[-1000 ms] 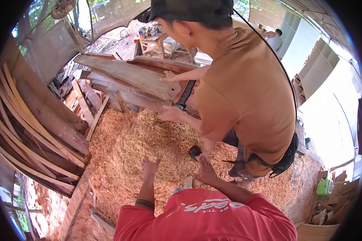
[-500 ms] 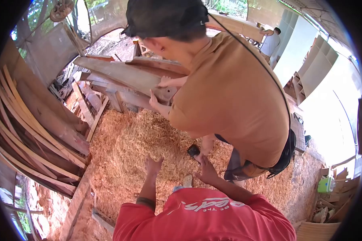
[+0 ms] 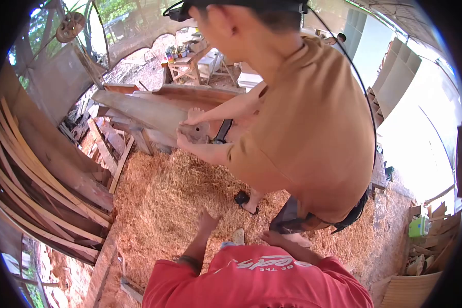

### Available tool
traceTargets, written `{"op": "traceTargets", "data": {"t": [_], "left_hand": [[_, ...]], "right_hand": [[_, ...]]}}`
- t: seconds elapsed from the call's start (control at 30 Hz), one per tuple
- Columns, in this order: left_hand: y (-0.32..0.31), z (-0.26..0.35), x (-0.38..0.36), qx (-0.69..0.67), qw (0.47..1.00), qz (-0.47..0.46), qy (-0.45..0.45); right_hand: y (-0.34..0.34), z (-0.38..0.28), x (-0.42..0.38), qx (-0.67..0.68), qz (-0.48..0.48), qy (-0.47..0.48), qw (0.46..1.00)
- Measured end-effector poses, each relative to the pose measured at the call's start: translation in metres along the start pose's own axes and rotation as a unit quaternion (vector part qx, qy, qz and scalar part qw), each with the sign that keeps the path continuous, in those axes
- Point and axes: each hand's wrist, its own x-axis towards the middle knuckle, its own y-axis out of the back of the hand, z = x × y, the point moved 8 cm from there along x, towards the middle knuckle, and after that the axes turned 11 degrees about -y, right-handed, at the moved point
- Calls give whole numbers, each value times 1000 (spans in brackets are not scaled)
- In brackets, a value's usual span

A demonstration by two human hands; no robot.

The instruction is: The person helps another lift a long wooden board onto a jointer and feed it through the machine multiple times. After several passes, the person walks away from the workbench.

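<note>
My left hand is held out over the wood shavings, with thumb and fingers apart and nothing in it. Lower down and to the right, my right hand is close to my body, near the co-worker's leg; its fingers are mostly hidden. Ahead, a co-worker in a brown shirt leans over a long wooden board. Both of the co-worker's hands rest on the near end of that board, by a part with a round hole.
Long curved wood strips lean at the left. A green-and-white container sits among wood offcuts at the right. Behind the board, a wooden table holds small containers. Another person is partly visible at the back.
My right hand has drawn back toward my body, and my left hand has moved slightly lower and to the right. The co-worker's hands have shifted left along the board.
</note>
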Motion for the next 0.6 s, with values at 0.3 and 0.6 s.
{"op": "traceTargets", "data": {"t": [0.3, 0.6], "left_hand": [[-163, 87, -57, 88, 910, -282, -291], [-332, 236, -127, 51, 771, -458, -439]], "right_hand": [[-48, 200, -103, 413, 186, -189, 871], [-143, 338, -248, 536, 307, -291, 731]]}}
